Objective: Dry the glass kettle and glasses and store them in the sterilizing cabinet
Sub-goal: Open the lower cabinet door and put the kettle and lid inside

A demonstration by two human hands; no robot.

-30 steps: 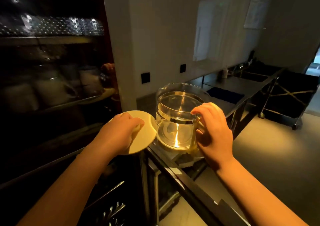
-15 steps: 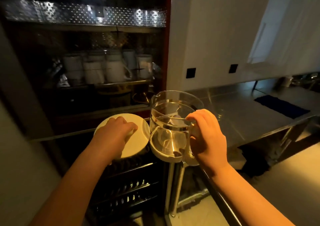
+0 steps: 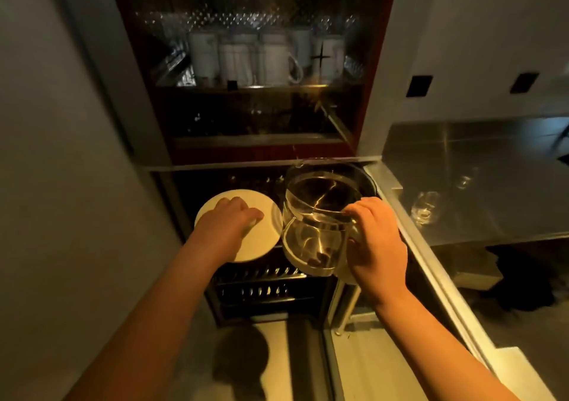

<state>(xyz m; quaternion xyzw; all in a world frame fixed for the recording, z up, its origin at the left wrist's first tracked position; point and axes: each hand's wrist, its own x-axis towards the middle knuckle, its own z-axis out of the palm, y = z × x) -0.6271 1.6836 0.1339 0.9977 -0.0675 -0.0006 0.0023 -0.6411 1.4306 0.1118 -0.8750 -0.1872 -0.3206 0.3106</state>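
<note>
Cream-coloured, the round lid (image 3: 246, 231) sits under my left hand (image 3: 229, 220), my fingers curled over its top and holding it in the air above the dark wire racks (image 3: 261, 283) of the open lower cabinet (image 3: 197, 280). Just beside its right edge hangs the glass kettle (image 3: 317, 228), empty and tilted, its mouth facing up and back toward the shelves. My right hand (image 3: 374, 246) grips its handle, fingers wrapped round it. Behind, white mugs (image 3: 264, 57) stand in a row on the upper shelf. To the right runs a steel counter (image 3: 492, 185) with two glasses (image 3: 426, 208) on it.
</note>
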